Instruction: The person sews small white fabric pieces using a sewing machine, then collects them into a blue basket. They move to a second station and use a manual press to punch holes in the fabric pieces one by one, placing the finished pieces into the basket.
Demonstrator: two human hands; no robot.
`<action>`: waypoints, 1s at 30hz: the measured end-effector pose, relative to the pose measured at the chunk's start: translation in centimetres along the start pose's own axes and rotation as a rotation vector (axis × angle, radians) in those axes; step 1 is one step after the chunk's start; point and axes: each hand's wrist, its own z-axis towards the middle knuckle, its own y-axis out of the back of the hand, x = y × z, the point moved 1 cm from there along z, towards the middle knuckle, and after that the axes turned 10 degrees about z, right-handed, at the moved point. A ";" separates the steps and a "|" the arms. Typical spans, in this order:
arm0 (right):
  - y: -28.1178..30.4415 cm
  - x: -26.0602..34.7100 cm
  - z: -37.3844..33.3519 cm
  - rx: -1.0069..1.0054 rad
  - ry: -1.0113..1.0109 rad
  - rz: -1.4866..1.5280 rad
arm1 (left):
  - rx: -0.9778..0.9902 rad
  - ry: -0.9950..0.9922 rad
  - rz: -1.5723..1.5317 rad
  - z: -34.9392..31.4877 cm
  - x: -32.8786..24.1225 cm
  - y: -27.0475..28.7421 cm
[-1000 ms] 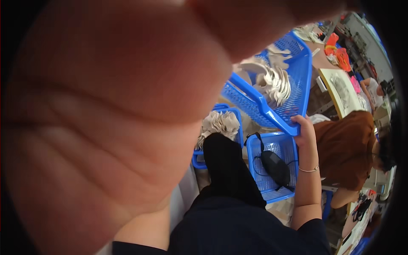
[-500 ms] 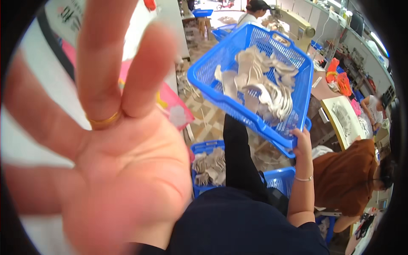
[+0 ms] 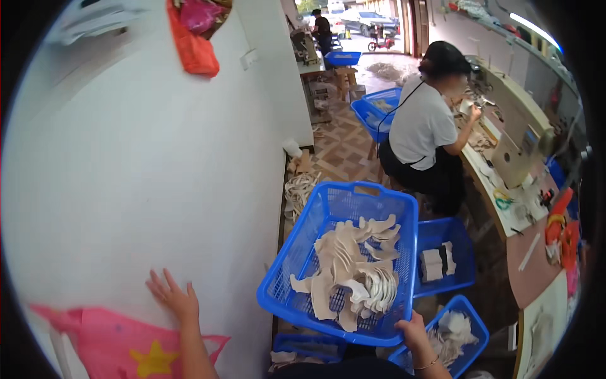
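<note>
My right hand [image 3: 413, 333] is closed on the near right corner of a blue plastic basket [image 3: 344, 203], its thumb over the rim. Inside lie curved beige cut pieces [image 3: 344, 252], several of them overlapped in a row. My left hand [image 3: 173, 297] is off the basket, fingers spread, close to the white wall [image 3: 145, 164]; I cannot tell whether it touches it. A pink cloth or bag [image 3: 113, 344] with a yellow star is just below and left of that hand.
Blue baskets [image 3: 464, 235] with pieces stand right of mine, another [image 3: 476, 319] nearer. Ahead right, a seated person [image 3: 420, 120] works at a sewing machine [image 3: 521, 148] on a long table. Fabric strips [image 3: 300, 189] lie along the wall. A further blue basket [image 3: 382, 98] stands behind the person.
My left hand has dropped from close before the camera to low by the wall. The view has swung to the right-hand aisle and wall; the basket now appears lower, still in my right hand.
</note>
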 end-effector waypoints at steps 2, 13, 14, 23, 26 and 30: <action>-1.4 2.1 5.7 0.026 -0.090 0.035 | 0.334 0.060 0.339 0.8 -0.1 -2.3; -10.4 13.3 25.5 0.159 -0.252 0.020 | 0.162 -0.127 0.743 1.6 1.2 -4.3; -12.0 14.0 27.3 0.154 -0.218 -0.009 | -0.110 -0.318 0.800 2.4 0.7 -4.2; -20.5 19.9 43.0 0.257 -0.174 0.133 | 1.557 0.234 -0.617 -0.8 -12.9 -20.3; -24.6 21.7 47.3 0.093 -0.117 0.085 | 1.763 -0.422 -0.545 9.5 -25.4 -33.7; -27.6 27.8 54.2 0.038 -0.123 0.129 | 1.081 -0.787 -0.563 28.4 -44.0 -44.8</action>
